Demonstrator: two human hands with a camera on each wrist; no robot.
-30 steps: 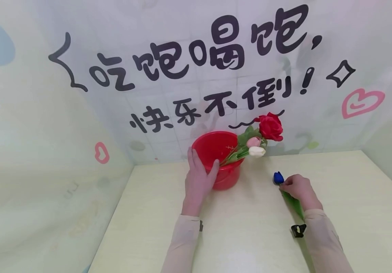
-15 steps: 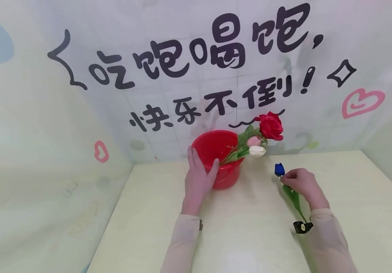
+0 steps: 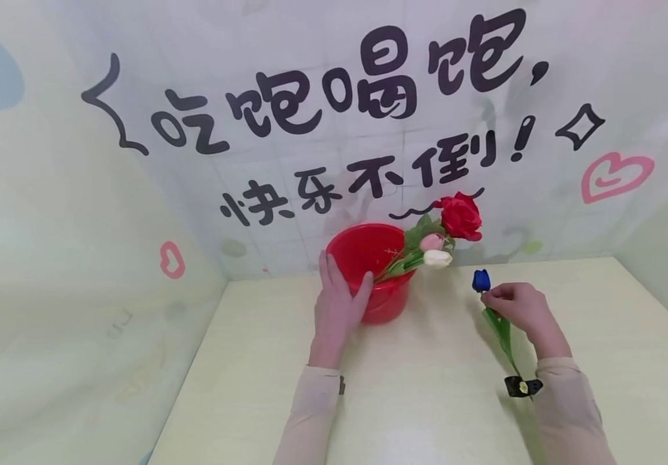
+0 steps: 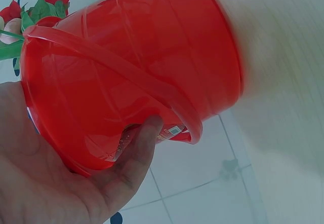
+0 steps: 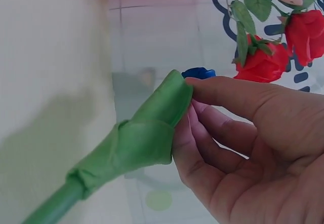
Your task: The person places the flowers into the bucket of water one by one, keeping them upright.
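Note:
A red plastic bucket [image 3: 385, 303] with a handle stands at the back of the table, its mouth tipped toward the camera in the head view. My left hand [image 3: 336, 307] grips its left side, thumb at the front rim. Leaning over the bucket's right rim are a red rose [image 3: 460, 216], a pink tulip [image 3: 432, 242] and a white tulip [image 3: 437, 259]. To the right, my right hand [image 3: 521, 311] pinches a blue tulip [image 3: 481, 280] just under its bloom. That tulip's green leaves [image 5: 144, 127] and stem slant down toward the wrist.
The pale wooden table [image 3: 415, 400] meets a printed wall sheet [image 3: 287, 245] right behind the bucket. A small black device [image 3: 522, 387] sits at the right wrist. More red roses [image 5: 263, 59] show in the right wrist view.
My right hand has shifted slightly right and farther back, lifting the blue tulip's bloom, and more of its stem shows. The left hand and bucket stay put.

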